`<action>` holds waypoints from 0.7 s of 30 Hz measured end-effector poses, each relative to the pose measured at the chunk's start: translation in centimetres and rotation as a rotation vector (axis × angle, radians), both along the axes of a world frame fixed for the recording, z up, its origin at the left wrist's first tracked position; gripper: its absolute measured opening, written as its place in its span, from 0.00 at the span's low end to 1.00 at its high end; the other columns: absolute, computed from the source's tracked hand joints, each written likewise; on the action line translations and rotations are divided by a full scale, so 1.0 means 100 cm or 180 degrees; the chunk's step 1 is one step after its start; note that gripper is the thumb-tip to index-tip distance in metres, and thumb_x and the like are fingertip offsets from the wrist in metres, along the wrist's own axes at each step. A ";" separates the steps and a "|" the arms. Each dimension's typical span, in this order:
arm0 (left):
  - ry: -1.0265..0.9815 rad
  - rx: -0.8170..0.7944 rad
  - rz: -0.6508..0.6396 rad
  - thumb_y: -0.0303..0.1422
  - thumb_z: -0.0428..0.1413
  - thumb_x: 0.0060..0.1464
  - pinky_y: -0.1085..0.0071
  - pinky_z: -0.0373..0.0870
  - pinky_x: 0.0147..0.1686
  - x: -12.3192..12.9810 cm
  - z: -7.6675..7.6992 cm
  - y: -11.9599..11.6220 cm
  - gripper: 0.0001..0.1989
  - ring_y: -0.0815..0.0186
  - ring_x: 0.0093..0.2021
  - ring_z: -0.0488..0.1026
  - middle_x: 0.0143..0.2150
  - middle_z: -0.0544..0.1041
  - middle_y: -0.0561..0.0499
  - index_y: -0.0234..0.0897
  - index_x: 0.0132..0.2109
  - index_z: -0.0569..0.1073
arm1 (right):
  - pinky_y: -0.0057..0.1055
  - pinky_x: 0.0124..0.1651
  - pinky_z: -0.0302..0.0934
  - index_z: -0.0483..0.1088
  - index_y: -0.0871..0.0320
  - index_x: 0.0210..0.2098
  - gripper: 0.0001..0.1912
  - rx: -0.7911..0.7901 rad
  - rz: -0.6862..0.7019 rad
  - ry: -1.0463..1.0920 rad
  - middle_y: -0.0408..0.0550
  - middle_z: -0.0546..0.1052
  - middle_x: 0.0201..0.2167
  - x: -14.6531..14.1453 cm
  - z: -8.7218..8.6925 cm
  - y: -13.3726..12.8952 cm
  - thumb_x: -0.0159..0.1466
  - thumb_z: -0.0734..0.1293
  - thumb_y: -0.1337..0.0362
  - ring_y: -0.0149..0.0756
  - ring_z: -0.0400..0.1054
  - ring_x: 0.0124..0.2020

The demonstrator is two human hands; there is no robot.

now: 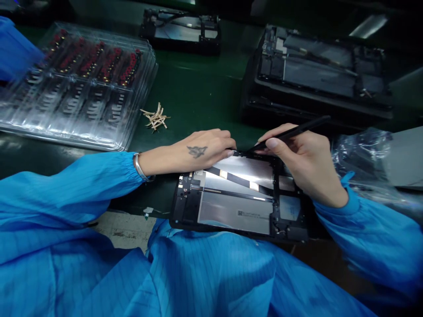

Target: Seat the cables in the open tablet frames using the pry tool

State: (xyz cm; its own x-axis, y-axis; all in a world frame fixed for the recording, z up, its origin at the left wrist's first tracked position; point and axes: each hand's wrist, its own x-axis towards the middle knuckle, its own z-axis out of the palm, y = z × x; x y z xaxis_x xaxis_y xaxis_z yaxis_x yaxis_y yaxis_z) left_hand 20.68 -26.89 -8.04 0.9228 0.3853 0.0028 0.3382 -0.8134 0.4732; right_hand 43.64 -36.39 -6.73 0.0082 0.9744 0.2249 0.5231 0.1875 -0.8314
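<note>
An opened tablet [236,198] with bare metal plates, a black ribbon cable and small circuit parts lies at the table's front edge. My left hand [201,150] rests over its upper left edge, fingers bent and together at the rim; what they pinch, if anything, is too small to name. In my right hand [302,156] is a slim black pen-like tool [297,129], held slanting down to the tablet's top edge. The tool's tip is close to my left fingertips.
Clear plastic trays [89,88] with red and black parts stand at the left, beside a small pile of pale strips [156,117]. Another opened device [181,33] lies at the back. Stacked devices [317,66] and clear plastic wrap [363,152] are at the right.
</note>
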 end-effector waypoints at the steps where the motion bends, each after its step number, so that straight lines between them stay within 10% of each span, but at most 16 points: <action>1: -0.0005 0.0001 0.0000 0.35 0.45 0.73 0.64 0.68 0.47 0.000 0.000 0.000 0.17 0.58 0.50 0.73 0.50 0.76 0.43 0.34 0.56 0.75 | 0.32 0.41 0.77 0.78 0.55 0.38 0.10 -0.0002 -0.0019 0.0045 0.44 0.79 0.36 0.000 0.000 0.000 0.70 0.71 0.55 0.36 0.78 0.37; 21: -0.0002 0.0380 -0.0147 0.37 0.44 0.75 0.62 0.68 0.53 -0.007 0.007 -0.006 0.20 0.56 0.52 0.72 0.54 0.76 0.42 0.33 0.62 0.73 | 0.35 0.41 0.78 0.79 0.53 0.39 0.11 0.0068 -0.0343 0.0244 0.46 0.81 0.36 0.001 -0.003 -0.006 0.69 0.72 0.53 0.40 0.80 0.35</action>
State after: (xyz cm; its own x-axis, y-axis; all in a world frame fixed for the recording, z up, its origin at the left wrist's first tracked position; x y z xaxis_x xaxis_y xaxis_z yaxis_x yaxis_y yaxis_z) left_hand 20.02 -27.46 -7.32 0.9395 0.3393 0.0468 0.2988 -0.8787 0.3723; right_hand 43.75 -37.02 -6.99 0.1304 0.9619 0.2403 0.4762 0.1518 -0.8662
